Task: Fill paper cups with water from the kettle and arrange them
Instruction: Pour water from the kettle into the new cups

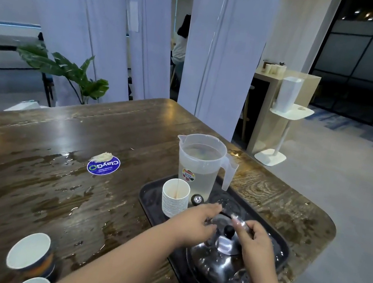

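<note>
At the lower left of the frame, 2 paper cups are seen on the wet wooden table. Right of centre, a stack of cups and a water-filled pitcher are set on the dark tray. The left hand is extended with fingers nearly straight over the steel kettle. The right hand is placed beside the kettle's knob; its grip cannot be told through blur.

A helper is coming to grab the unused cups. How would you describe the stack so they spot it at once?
On the wooden table, find the black tray. At its far left corner, beside the clear water pitcher, stands the stack of white paper cups: nested and plain white, unlike the dark-sleeved single cups nearer the table's edge.
</note>
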`<state>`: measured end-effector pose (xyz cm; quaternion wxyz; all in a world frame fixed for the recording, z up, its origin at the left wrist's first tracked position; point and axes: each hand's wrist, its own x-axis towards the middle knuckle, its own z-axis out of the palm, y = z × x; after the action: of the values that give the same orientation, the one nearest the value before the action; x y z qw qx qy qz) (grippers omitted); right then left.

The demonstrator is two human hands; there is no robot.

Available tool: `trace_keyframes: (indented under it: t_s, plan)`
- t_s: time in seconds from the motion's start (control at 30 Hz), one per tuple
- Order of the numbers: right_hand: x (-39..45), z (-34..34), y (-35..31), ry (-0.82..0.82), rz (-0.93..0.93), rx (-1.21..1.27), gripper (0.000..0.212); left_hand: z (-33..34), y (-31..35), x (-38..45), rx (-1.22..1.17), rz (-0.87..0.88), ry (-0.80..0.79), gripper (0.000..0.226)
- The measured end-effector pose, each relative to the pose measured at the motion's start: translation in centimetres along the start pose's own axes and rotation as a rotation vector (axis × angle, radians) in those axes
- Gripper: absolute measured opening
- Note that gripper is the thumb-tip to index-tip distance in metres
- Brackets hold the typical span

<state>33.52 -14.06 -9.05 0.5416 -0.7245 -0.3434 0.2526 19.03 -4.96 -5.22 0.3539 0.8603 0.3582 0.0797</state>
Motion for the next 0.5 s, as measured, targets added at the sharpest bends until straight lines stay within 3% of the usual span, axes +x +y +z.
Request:
trace_keyframes:
  t_s: [0.27,0.4,0.5]
  plan:
    - [-1.4,-3.8,-8.7,0.009,-0.195,-0.046,0.029,-4.2,4.6,-4.3,-0.078,0.114,0.120,0.055]
    - [-2.9,-4.4,-10.6,-0.033,-0.179,0.006,0.034,-6.2,5.6,-7.4,-0.231,0.080,0.064,0.052]
    - [-4.4,-4.5,-11.6,-0.071,-0.176,0.056,0.043,-8.0,4.4,-10.0,-0.259,0.122,0.129,0.047]
